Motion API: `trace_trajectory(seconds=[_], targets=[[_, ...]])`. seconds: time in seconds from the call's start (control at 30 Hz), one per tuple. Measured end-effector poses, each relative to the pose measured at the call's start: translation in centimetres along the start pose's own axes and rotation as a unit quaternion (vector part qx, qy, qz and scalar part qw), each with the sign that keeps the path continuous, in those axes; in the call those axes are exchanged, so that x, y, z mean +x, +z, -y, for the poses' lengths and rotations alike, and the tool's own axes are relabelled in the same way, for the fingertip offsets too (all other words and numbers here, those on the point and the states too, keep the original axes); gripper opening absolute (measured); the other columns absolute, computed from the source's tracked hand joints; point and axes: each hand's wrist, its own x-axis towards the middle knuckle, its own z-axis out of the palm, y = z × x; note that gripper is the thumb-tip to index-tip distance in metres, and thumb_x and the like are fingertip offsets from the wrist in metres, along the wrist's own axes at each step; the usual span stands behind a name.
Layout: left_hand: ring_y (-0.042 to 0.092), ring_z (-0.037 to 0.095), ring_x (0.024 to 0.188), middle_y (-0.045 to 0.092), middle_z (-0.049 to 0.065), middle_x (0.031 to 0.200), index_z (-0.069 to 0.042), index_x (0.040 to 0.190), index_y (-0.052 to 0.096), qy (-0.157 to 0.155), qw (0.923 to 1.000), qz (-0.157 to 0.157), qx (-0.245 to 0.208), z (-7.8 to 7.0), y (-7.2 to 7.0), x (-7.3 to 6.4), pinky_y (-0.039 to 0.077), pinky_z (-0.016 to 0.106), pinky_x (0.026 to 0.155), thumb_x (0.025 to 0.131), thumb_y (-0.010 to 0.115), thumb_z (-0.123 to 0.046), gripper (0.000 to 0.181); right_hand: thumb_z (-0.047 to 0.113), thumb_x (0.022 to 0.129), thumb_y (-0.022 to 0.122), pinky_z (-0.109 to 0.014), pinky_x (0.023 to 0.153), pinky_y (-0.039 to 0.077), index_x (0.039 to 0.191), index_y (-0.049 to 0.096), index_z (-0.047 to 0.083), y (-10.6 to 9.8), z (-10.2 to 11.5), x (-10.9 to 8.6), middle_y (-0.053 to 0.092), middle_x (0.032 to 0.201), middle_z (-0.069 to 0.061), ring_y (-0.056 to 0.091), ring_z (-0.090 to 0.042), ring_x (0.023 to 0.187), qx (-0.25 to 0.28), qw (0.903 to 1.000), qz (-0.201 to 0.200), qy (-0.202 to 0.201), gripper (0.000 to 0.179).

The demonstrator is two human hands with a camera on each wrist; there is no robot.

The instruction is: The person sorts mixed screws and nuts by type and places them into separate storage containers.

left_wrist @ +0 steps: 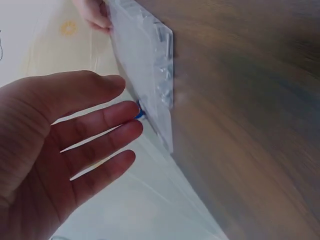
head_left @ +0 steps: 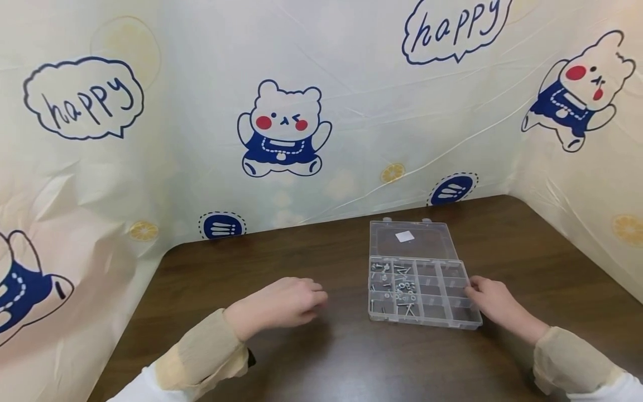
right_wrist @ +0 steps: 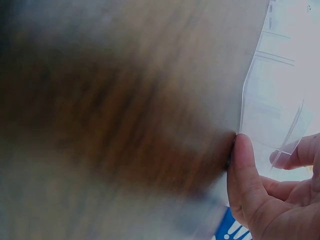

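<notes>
A clear plastic compartment box (head_left: pixel 427 322) lies on the table with its lid (head_left: pixel 432 243) folded back away from me. Screws (head_left: pixel 403 270) and other small metal hardware, such as nuts and washers (head_left: pixel 406 287), fill the two left columns of compartments. At the box's right side my right hand (head_left: pixel 494 298) pinches the wall; the right wrist view shows fingers on both faces of the clear plastic (right_wrist: pixel 275 90). My left hand (head_left: pixel 283 301) hovers left of the box, holding nothing. Its fingers (left_wrist: pixel 105 140) are loosely extended in the left wrist view.
The brown wooden table (head_left: pixel 321 251) meets a printed cloth backdrop (head_left: pixel 351 111) at the back and along both sides. A small white label (head_left: pixel 404 237) is on the lid. The box's right columns hold no hardware.
</notes>
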Motion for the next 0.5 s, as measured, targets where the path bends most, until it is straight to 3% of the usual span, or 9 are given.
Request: trace_trajectory(seconds=[0.5], targets=[[0.052, 0.008, 0.066, 0.052, -0.009, 0.073, -0.016, 0.077, 0.058, -0.075, 0.9950, 0.022, -0.062, 1.1, 1.9, -6.2, 0.044, 0.024, 0.056, 0.071, 0.071, -0.011, 0.016, 0.011, 0.089, 0.043, -0.036, 0.061, 0.047, 0.104, 0.051, -0.019, 0.1, 0.0, 0.0, 0.061, 0.085, -0.022, 0.059, -0.019, 0.068, 0.014, 0.9999, 0.001, 0.002, 0.034]])
